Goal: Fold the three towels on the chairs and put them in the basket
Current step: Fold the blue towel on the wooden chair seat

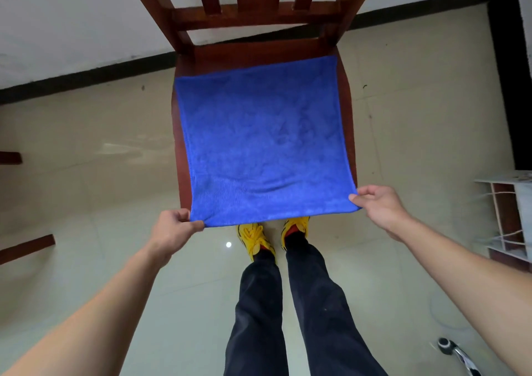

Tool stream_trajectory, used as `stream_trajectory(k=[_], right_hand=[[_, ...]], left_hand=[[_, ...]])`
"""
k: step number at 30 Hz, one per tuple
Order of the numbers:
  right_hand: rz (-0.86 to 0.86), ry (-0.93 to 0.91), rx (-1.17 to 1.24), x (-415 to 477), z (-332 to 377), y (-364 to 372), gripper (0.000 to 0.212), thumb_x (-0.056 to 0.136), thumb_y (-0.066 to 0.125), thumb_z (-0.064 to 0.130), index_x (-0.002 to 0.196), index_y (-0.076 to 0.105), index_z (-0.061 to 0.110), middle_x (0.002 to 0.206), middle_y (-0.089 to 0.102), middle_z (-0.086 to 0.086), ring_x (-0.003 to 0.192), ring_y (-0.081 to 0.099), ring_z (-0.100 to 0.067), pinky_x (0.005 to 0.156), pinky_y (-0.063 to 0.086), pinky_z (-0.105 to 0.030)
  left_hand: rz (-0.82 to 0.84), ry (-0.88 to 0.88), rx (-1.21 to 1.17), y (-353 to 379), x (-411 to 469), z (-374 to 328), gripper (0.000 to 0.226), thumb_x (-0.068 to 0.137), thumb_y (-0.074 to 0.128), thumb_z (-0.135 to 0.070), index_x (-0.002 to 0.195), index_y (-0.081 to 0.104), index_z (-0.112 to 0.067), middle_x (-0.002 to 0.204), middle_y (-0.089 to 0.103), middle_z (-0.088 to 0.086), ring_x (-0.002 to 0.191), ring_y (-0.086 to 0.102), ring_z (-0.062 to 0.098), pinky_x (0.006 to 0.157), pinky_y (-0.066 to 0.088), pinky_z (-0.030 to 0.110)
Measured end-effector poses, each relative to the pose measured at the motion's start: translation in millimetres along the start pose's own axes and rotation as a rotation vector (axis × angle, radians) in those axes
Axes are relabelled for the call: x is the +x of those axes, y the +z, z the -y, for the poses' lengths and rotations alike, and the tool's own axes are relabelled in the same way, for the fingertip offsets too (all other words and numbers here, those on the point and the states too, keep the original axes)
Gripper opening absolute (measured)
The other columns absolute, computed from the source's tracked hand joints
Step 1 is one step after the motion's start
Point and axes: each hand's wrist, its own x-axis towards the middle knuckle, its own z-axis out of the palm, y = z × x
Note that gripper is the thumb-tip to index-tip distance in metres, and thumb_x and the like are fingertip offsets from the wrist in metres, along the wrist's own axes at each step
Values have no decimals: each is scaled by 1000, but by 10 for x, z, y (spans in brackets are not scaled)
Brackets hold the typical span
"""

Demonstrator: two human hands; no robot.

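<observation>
Head view: blue microfiber towel lies spread flat over the seat of a red-brown wooden chair. Left hand pinches the near-left corner between thumb and fingers; right hand pinches the near-right corner. Near edge appears slightly lifted off the seat. Yellow shoes stand below.

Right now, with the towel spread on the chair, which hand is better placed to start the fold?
Neither alone, though judged only from this view: the left hand and right hand each pinch a near corner of the blue towel, flat on the chair.
</observation>
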Motion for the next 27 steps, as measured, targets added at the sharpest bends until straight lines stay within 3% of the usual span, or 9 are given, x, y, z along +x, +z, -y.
stream_trajectory(k=[2, 4, 8, 11, 15, 17, 21, 23, 27], right_hand=[[35, 23, -69, 16, -140, 87, 15, 86, 70, 11, 98, 63, 9, 89, 66, -8, 73, 57, -15, 63, 41, -21], [11, 39, -119, 41, -246, 161, 10, 81, 73, 9, 88, 66, 9, 87, 65, -7, 80, 57, -19, 70, 42, -25], [-22, 80, -246, 75, -416, 225, 12, 78, 75, 11, 78, 68, 1, 77, 62, -3, 73, 54, -21, 69, 42, -29], [-78, 111, -324, 69, -421, 199, 7, 79, 71, 13, 78, 69, 20, 90, 69, -1, 85, 64, -24, 77, 48, -29], [-260, -34, -326, 81, -113, 139, 7, 81, 65, 20, 78, 68, 26, 82, 69, 1, 87, 66, -25, 77, 49, -28], [-242, -137, -260, 122, 107, 152, 8, 80, 66, 22, 73, 66, 27, 75, 67, 6, 83, 67, -22, 79, 53, -31], [-67, -160, -210, 262, 364, 238, 11, 84, 67, 21, 94, 71, 23, 85, 69, 4, 90, 67, -22, 86, 54, -36], [-187, -102, -308, 336, 429, 200, 21, 84, 62, 24, 104, 70, 23, 100, 72, 1, 98, 65, -24, 88, 52, -33], [-378, -203, -304, 478, 813, 139, 22, 85, 58, 25, 104, 69, 22, 105, 71, 1, 100, 64, -24, 84, 48, -28]], left_hand=[[-19, 11, 27, 71, 15, 57, 33, 78, 73, -11, 57, 48, -3, 53, 39, -3, 48, 31, 9, 48, 25, 19], [-36, 11, 38, 133, 36, 115, 43, 82, 72, -20, 54, 41, -11, 48, 28, -5, 41, 23, 8, 44, 20, 21], [-90, -55, 221, 110, 153, 323, 31, 83, 73, -20, 62, 59, -1, 51, 41, 4, 49, 35, 21, 50, 25, 26], [-140, -82, 298, 101, 145, 329, 19, 78, 77, -18, 69, 65, -7, 65, 61, 9, 61, 52, 25, 59, 41, 30], [-329, 77, 217, 107, 118, 11, 20, 79, 74, -26, 73, 66, -9, 66, 63, 7, 64, 54, 23, 63, 41, 30], [-346, 142, 179, 93, 152, -200, 21, 78, 74, -30, 80, 67, -11, 71, 65, 6, 68, 58, 24, 67, 46, 31], [-267, 89, 379, 66, 259, -430, 27, 77, 73, -34, 95, 66, -16, 88, 69, 8, 81, 66, 30, 80, 55, 40], [-308, 69, 407, 26, 272, -533, 17, 78, 68, -28, 89, 64, -16, 86, 69, 10, 75, 66, 30, 75, 54, 38], [-433, 203, 408, -91, 430, -899, 18, 80, 63, -22, 96, 67, -14, 94, 70, 13, 93, 63, 35, 79, 49, 36]])
